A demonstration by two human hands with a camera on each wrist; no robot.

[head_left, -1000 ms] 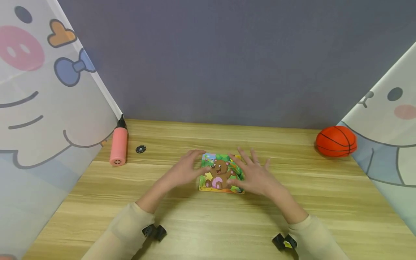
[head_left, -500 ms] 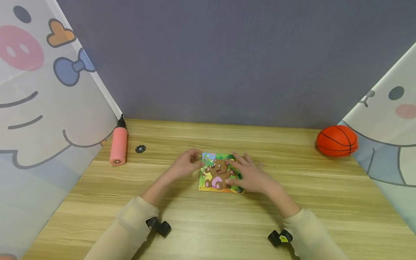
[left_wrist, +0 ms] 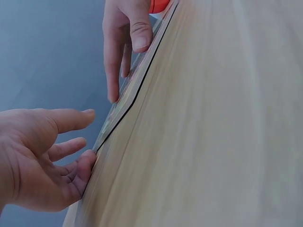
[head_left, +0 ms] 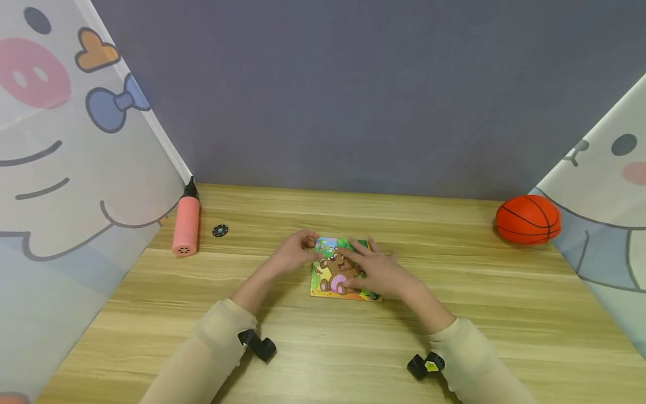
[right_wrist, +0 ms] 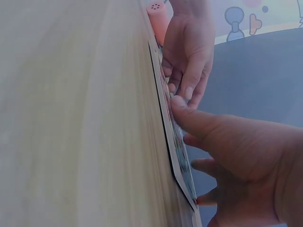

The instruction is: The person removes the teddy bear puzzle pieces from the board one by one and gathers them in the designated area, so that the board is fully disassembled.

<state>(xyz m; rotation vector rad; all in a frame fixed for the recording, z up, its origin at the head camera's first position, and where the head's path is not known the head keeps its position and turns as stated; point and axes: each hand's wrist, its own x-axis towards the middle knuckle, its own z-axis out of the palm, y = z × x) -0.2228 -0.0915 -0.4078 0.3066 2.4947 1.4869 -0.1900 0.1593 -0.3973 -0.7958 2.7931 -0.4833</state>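
Note:
A thin square picture puzzle (head_left: 323, 276) with a brown bear on it lies flat on the wooden table. My left hand (head_left: 291, 256) is at its upper left edge, thumb tip by the rim. In the left wrist view that hand's little finger (left_wrist: 85, 163) rests right at the puzzle's corner, fingers loosely bent around nothing. My right hand (head_left: 382, 273) spreads over the right half of the puzzle and hides part of the bear. In the right wrist view its thumb (right_wrist: 182, 106) reaches over the puzzle's face and the other fingertips come down along the far side.
A pink hand pump (head_left: 186, 225) with a black nozzle lies at the back left, beside a black round chip (head_left: 220, 230). At the back right sits an orange toy basketball (head_left: 527, 219). A grey panel (head_left: 323, 101) closes off the back; printed cartoon panels flank both sides.
My right hand has shifted left, farther over the puzzle. The left hand has drawn its thumb back toward the puzzle's left edge and bent its fingers more. The puzzle has stayed in place.

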